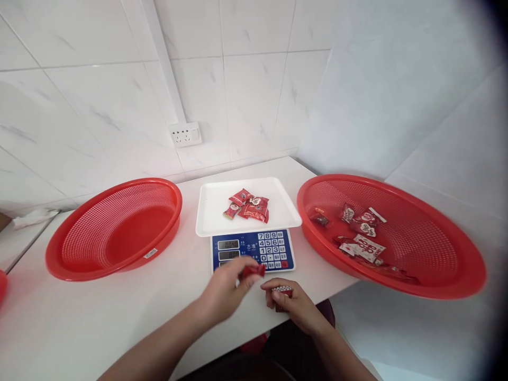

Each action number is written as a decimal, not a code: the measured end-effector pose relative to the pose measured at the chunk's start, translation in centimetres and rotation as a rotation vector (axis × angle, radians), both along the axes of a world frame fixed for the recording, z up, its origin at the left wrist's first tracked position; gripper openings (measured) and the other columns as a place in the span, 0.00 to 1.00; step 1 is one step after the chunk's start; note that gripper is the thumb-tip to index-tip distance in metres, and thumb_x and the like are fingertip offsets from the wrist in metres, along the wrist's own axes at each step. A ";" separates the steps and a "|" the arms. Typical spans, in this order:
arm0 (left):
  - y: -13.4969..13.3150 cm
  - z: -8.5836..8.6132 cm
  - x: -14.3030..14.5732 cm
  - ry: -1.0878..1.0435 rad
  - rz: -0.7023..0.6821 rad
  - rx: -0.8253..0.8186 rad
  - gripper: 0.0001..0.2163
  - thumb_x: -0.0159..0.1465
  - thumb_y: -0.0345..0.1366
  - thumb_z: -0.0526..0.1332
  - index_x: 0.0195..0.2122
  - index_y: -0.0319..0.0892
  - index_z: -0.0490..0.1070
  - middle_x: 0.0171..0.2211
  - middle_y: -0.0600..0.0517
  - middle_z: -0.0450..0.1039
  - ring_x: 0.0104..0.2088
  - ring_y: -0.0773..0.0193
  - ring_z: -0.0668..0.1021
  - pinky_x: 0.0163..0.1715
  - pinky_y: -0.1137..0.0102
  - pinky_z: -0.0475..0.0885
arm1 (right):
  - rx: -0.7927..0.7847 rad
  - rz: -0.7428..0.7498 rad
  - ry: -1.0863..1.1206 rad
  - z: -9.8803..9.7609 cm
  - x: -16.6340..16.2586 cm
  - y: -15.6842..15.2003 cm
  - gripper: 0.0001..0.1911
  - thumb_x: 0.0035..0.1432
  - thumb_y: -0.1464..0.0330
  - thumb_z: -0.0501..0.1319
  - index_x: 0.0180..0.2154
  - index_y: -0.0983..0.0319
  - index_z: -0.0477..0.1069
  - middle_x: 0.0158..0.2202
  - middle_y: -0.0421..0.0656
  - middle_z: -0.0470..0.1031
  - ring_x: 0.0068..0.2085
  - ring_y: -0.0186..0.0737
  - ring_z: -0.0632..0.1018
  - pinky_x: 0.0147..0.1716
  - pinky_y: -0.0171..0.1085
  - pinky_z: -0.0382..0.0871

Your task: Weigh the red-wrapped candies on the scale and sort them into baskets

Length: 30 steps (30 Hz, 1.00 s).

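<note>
My left hand (229, 288) is closed on a small red candy packet (252, 271), held in front of the scale's keypad. Just to its right, my right hand (296, 304) grips another red packet with a dotted white edge (282, 290), near the table's front edge. Behind both hands stands a digital scale (254, 248) with a blue panel, its lower display partly covered by my left hand. On the scale's white tray (214, 211) lies a small pile of red candy packets (254, 205).
A red perforated basket (159, 233) stands left of the scale, with nothing visible inside. Another red basket (436, 248) on the right holds several red and white packets (367, 227). A tiled wall with a power socket (186, 135) rises behind the white table (130, 307).
</note>
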<state>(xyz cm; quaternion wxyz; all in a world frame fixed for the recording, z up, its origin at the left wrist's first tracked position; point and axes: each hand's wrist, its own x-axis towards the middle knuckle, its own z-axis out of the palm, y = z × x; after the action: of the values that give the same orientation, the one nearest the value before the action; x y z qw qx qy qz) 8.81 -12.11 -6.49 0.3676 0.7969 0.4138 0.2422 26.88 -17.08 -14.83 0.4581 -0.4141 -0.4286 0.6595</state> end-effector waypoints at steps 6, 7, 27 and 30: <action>6.6 2.6 0.1 0.217 0.167 0.476 0.07 0.62 0.37 0.54 0.40 0.45 0.66 0.39 0.51 0.73 0.44 0.59 0.73 0.41 0.64 0.69 | -0.029 -0.059 0.188 -0.9 0.4 0.2 0.17 0.47 0.58 0.66 0.35 0.63 0.74 0.23 0.40 0.71 0.26 0.32 0.69 0.26 0.32 0.56; 7.3 2.7 0.2 0.223 0.159 0.499 0.07 0.62 0.36 0.54 0.40 0.45 0.67 0.41 0.50 0.73 0.47 0.57 0.71 0.45 0.62 0.67 | -0.024 -0.054 0.195 -0.8 0.4 0.2 0.16 0.47 0.59 0.66 0.35 0.63 0.74 0.23 0.40 0.71 0.26 0.32 0.69 0.26 0.33 0.57; -1.4 -1.0 -7.9 0.184 0.365 0.243 0.17 0.64 0.39 0.48 0.19 0.44 0.47 0.17 0.59 0.50 0.19 0.70 0.58 0.19 0.75 0.56 | -0.036 0.054 0.246 -0.4 0.9 0.7 0.09 0.50 0.63 0.65 0.26 0.63 0.73 0.24 0.40 0.69 0.26 0.31 0.68 0.26 0.32 0.59; -1.4 -1.4 -7.5 0.191 0.303 0.239 0.16 0.64 0.38 0.48 0.19 0.44 0.47 0.17 0.59 0.51 0.19 0.70 0.59 0.19 0.75 0.56 | -0.005 0.053 0.262 -0.4 0.9 0.6 0.10 0.51 0.63 0.65 0.25 0.63 0.73 0.24 0.40 0.69 0.26 0.32 0.68 0.26 0.32 0.58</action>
<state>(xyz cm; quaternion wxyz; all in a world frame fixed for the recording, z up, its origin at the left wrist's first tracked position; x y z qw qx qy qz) 1.28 -13.55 -7.90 0.1891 0.7829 0.5300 0.2653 27.77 -16.48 -15.27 0.4915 -0.3140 -0.3741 0.7210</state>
